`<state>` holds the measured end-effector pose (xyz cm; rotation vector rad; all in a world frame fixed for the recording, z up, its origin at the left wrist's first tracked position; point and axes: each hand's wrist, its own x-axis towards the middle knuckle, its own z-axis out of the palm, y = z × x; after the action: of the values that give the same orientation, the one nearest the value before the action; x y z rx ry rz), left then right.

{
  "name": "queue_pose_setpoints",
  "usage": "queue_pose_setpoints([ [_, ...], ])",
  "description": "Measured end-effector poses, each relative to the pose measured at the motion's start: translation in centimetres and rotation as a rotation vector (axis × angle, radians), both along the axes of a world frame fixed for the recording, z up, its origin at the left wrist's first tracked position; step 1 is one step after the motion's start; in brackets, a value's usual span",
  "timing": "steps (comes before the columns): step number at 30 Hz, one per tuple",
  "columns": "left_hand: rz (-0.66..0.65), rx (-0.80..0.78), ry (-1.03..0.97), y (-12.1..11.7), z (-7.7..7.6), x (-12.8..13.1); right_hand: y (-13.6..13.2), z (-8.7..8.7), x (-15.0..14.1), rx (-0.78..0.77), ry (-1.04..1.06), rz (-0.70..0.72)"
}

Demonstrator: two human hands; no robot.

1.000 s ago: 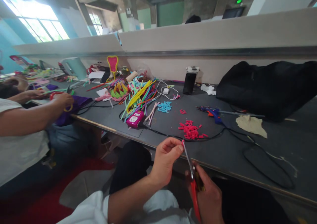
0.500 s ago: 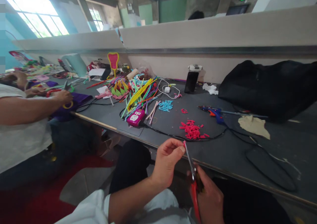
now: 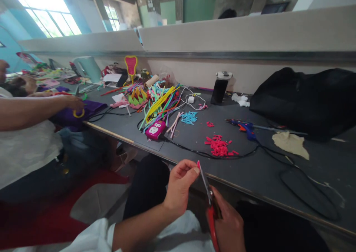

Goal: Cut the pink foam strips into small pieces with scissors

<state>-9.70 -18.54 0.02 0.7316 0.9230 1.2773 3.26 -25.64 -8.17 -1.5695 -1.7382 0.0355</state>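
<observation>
Between thumb and fingers, my left hand [image 3: 180,187] pinches a small pink piece [image 3: 198,164], most of it hidden by the fingertips. My right hand [image 3: 226,218] is closed round the red handles of a pair of scissors [image 3: 210,211]. The blade tips reach up to the pink piece, right beside my left fingertips. Beyond both hands, on the dark table [image 3: 191,148], lies a loose pile of short pink-red pieces [image 3: 218,146]. Farther back is a heap of short blue pieces [image 3: 189,117].
A purple power socket [image 3: 155,130] and a bundle of coloured fuzzy stems [image 3: 160,105] lie left of the piles. To the right are a blue glue gun [image 3: 247,128], a cloth scrap [image 3: 290,144] and a black bag [image 3: 303,100]. A co-worker's arm [image 3: 36,113] is at far left.
Both my hands have shifted slightly left, keeping the scissors and pink piece together. The view has turned a little. At left, the co-worker's arm has moved.
</observation>
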Motion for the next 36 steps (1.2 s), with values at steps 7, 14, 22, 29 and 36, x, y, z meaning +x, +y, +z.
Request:
queue_pose_setpoints([
  [7,-0.015,-0.014,-0.03,-0.2,-0.7,-2.4,-0.2,-1.0,-1.2,-0.034,0.028,0.086],
  [14,-0.119,-0.035,-0.218,0.1,-0.3,-3.3,-0.2,-1.3,-1.3,-0.043,0.057,0.056],
  [22,-0.253,-0.041,0.149,-0.7,-2.1,-3.7,-0.1,-0.1,-1.3,-0.101,0.239,0.074],
  [29,-0.408,0.652,0.967,-2.8,-3.8,-4.7,0.1,0.5,-1.4,-0.193,0.368,0.095],
  [36,-0.35,0.821,1.078,-2.8,-3.4,-4.2,0.2,0.8,-1.1,-0.225,0.377,0.101],
])
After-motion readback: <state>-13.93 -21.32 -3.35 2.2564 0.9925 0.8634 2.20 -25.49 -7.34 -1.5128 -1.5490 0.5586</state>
